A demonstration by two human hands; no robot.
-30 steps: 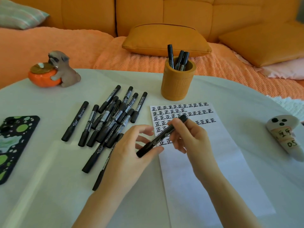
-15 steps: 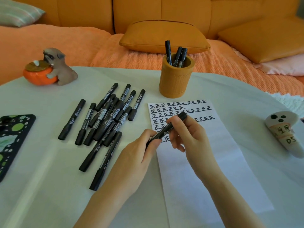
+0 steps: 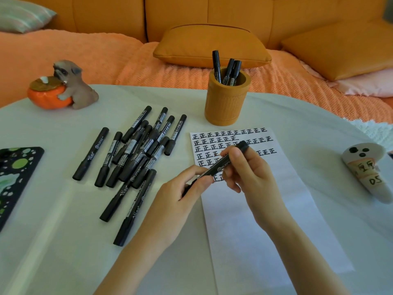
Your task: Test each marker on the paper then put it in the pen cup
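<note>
1. While we look down from the head view, our left hand (image 3: 180,190) curls its fingers round the low end of a black marker (image 3: 221,165), and our right hand (image 3: 251,173) pinches its upper part.
2. We hold the marker tilted over the paper (image 3: 265,220), by the rows of black marks.
3. We see the orange pen cup (image 3: 225,103) just behind the paper, with three markers (image 3: 230,70) standing in it.
4. We see a pile of markers (image 3: 136,150) lying on the white surface (image 3: 53,252), left of the paper.
5. We see a dog toy (image 3: 72,86) far left and a ghost toy (image 3: 368,171) on the right.
</note>
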